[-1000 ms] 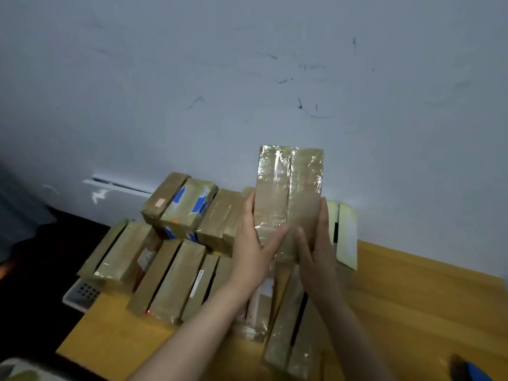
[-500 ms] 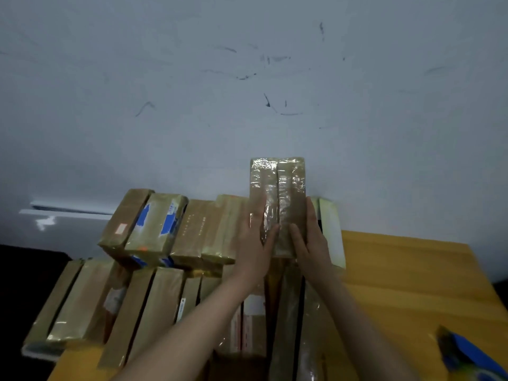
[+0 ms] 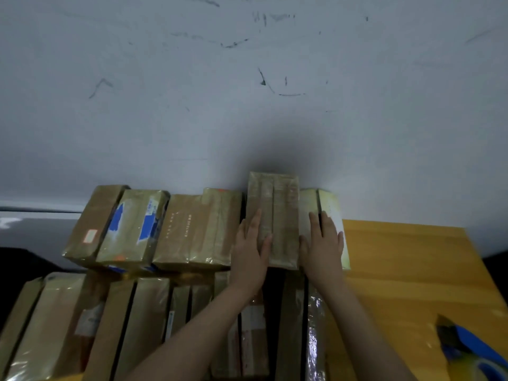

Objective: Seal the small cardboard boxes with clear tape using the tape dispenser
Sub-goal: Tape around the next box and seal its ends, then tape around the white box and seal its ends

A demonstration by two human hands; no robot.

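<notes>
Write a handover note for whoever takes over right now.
Left hand: open, fingers straight on the left edge of the taped box.
Right hand: open, flat on the pale box beside it.
Taped box lies in the back row by the wall, other wrapped boxes left and in front.
Blue item at the table's near right, probably the tape dispenser, partly out of frame.
Done: this box looks sealed and placed. Left: check the rest for untaped boxes.
</notes>
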